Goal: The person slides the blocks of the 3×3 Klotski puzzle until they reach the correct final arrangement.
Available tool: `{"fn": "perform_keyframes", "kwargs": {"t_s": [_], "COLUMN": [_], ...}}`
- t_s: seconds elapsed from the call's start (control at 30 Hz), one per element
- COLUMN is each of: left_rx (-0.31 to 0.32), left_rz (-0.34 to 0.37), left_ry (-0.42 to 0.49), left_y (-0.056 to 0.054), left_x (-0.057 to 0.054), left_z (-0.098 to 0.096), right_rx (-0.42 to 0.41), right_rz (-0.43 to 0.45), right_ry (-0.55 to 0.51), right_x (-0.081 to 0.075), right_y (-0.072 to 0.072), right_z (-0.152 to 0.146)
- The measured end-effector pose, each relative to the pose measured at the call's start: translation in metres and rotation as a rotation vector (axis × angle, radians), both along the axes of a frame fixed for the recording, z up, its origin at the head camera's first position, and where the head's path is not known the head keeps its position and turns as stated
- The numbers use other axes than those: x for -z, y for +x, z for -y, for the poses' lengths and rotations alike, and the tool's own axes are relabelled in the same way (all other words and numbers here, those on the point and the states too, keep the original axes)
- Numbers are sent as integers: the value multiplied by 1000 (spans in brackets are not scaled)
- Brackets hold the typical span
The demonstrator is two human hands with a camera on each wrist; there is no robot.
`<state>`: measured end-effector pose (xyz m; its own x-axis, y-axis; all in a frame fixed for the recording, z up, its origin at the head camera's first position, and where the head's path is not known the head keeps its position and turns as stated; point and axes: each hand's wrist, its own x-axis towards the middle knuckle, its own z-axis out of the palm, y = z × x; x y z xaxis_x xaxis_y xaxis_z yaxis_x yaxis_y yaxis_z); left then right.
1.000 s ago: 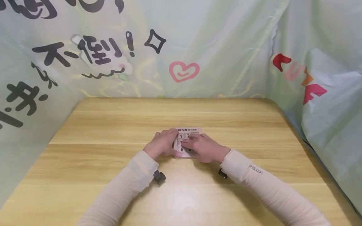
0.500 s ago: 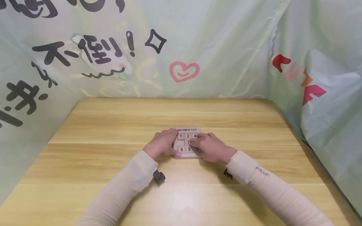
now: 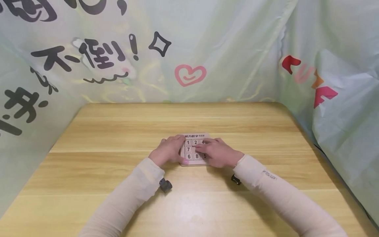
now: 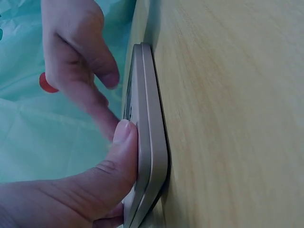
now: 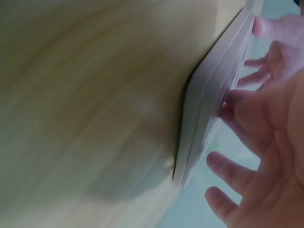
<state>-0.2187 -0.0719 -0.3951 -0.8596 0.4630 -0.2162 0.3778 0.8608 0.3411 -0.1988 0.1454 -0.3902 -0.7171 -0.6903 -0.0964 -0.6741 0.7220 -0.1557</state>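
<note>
A flat number sliding puzzle (image 3: 193,162) lies on the wooden table. My left hand (image 3: 168,150) holds its left edge, fingers by the far corner and the thumb (image 4: 116,159) on the near side. My right hand (image 3: 220,154) is over the right part, with a fingertip touching the board around the middle row and the other fingers loosely spread. Tiles 1, 2 and 4 show in the top row, and 6, 8 and 5 in the bottom row. The 7 tile (image 3: 188,149) sits at the left of the middle row. My right fingers hide the rest of that row.
The wooden table (image 3: 189,200) spreads around the puzzle. Pale green printed cloth (image 3: 231,49) hangs behind it and along both sides. A dark wrist camera (image 3: 165,186) is strapped under the left sleeve, and another dark device (image 3: 236,179) under the right one.
The 7 tile went from the left of the middle row to its centre, then back to the left. My right hand shifted right, then slightly left. My left hand kept its hold.
</note>
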Motion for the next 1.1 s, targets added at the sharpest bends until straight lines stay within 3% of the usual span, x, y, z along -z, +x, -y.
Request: {"fn": "perform_keyframes", "kwargs": {"t_s": [0.13, 0.23, 0.53, 0.9, 1.1], "left_rx": [-5, -11, 4, 0, -9], "left_rz": [0, -9, -7, -18, -49], "left_ry": [-9, -21, -38, -84, -143], "left_y": [-1, -2, -2, 1, 2], "left_x": [0, -1, 2, -2, -7], "left_z": [0, 0, -4, -8, -11], "right_rx": [53, 68, 120, 146, 134], "right_rz": [-92, -108, 115, 153, 177], "right_ry": [-7, -11, -9, 113, 105], "right_x": [-2, -4, -1, -9, -12], "right_y": [4, 8, 8, 6, 2], "right_z": [-10, -15, -19, 2, 7]}}
